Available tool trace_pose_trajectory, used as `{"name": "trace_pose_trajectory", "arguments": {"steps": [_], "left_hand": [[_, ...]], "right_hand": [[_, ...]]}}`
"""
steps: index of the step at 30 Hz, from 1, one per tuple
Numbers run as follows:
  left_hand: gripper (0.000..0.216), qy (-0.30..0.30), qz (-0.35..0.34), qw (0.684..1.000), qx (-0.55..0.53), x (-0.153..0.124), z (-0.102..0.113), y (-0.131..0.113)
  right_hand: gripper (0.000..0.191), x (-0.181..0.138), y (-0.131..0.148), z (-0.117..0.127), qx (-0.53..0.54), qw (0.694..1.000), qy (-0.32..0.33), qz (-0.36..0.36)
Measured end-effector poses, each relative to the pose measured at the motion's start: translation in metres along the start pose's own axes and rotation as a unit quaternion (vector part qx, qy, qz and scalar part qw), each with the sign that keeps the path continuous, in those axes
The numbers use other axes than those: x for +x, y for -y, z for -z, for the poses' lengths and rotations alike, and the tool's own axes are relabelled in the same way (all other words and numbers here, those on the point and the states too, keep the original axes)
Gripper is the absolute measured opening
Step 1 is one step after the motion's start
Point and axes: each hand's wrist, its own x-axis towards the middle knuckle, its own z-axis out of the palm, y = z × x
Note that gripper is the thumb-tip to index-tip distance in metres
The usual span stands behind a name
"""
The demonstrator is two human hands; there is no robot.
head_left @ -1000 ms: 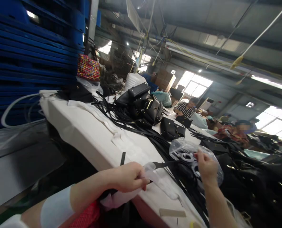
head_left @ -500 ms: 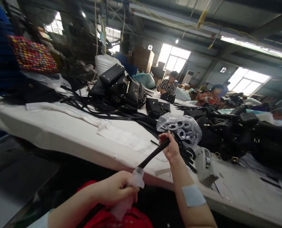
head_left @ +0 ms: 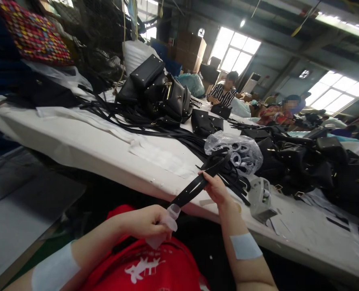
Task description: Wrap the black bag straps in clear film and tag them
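Note:
A long black strap (head_left: 189, 193) stretches between my two hands above the table's near edge. My left hand (head_left: 155, 223) is closed around a thin, translucent white sheet (head_left: 171, 217), which wraps the strap's lower end. My right hand (head_left: 218, 190) pinches the strap farther up, thumb and fingers pressed on it. Beyond that hand the strap continues into a loop (head_left: 218, 159) in front of a clear plastic bag (head_left: 252, 151) of white rings. Whether my left fingers touch the strap itself is hidden by the sheet.
A pile of black handbags (head_left: 155, 89) and many loose straps lie across the white table (head_left: 85, 141). A grey tape dispenser (head_left: 260, 200) stands right of my right hand. More black bags (head_left: 312, 161) crowd the right side. Co-workers (head_left: 223, 93) sit across the table.
The view has shifted downward and tilted. The strap now shows as a loop past my right hand, whose grip has changed. My left hand keeps the white sheet around the strap's end.

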Motion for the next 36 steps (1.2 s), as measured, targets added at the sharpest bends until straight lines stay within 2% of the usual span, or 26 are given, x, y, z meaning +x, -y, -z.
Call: {"name": "trace_pose_trajectory", "arguments": {"steps": [3, 7, 10, 12, 15, 17, 20, 25, 27, 31, 34, 36], "left_hand": [[0.027, -0.053, -0.036, 0.997, 0.043, 0.003, -0.003, 0.0], [0.025, -0.118, -0.071, 0.984, 0.115, 0.013, -0.006, -0.003], [0.024, -0.134, -0.102, 0.977, 0.128, 0.018, -0.006, -0.006], [0.025, -0.14, -0.116, 0.977, 0.114, 0.018, -0.005, -0.005], [0.026, -0.138, -0.12, 0.979, 0.085, 0.01, -0.005, -0.002], [0.025, -0.134, -0.119, 0.981, 0.068, 0.004, -0.006, 0.001], [0.027, -0.137, -0.111, 0.983, 0.056, -0.002, -0.008, 0.005], [0.028, -0.126, -0.093, 0.983, 0.094, 0.001, -0.011, 0.002], [0.028, -0.124, -0.092, 0.982, 0.113, 0.0, -0.008, 0.0], [0.028, -0.155, -0.074, 0.97, 0.171, -0.009, 0.003, 0.001], [0.028, -0.195, -0.037, 0.962, 0.189, -0.017, 0.008, 0.006], [0.028, -0.187, -0.015, 0.965, 0.185, -0.019, 0.007, 0.01]], "right_hand": [[0.029, -0.003, -0.003, 0.001, 0.047, 0.999, 0.016, -0.003], [0.032, -0.026, -0.027, -0.035, 0.067, 0.991, 0.094, -0.062], [0.024, -0.041, -0.044, -0.065, -0.032, 0.989, 0.115, -0.088], [0.016, -0.044, -0.047, -0.073, -0.108, 0.987, 0.088, -0.079], [0.02, -0.036, -0.035, -0.063, -0.124, 0.992, 0.012, -0.032], [0.024, -0.029, -0.023, -0.048, -0.085, 0.996, -0.001, -0.013], [0.03, -0.026, -0.013, -0.036, -0.015, 0.998, 0.059, -0.036], [0.029, -0.039, -0.026, -0.055, 0.003, 0.983, 0.155, -0.1], [0.024, -0.043, -0.028, -0.061, -0.049, 0.987, 0.136, -0.076], [0.024, -0.046, -0.009, -0.055, -0.199, 0.977, 0.016, 0.07], [0.028, -0.047, 0.006, -0.046, -0.181, 0.975, -0.002, 0.131], [0.029, -0.049, 0.009, -0.044, -0.15, 0.979, 0.016, 0.137]]}}
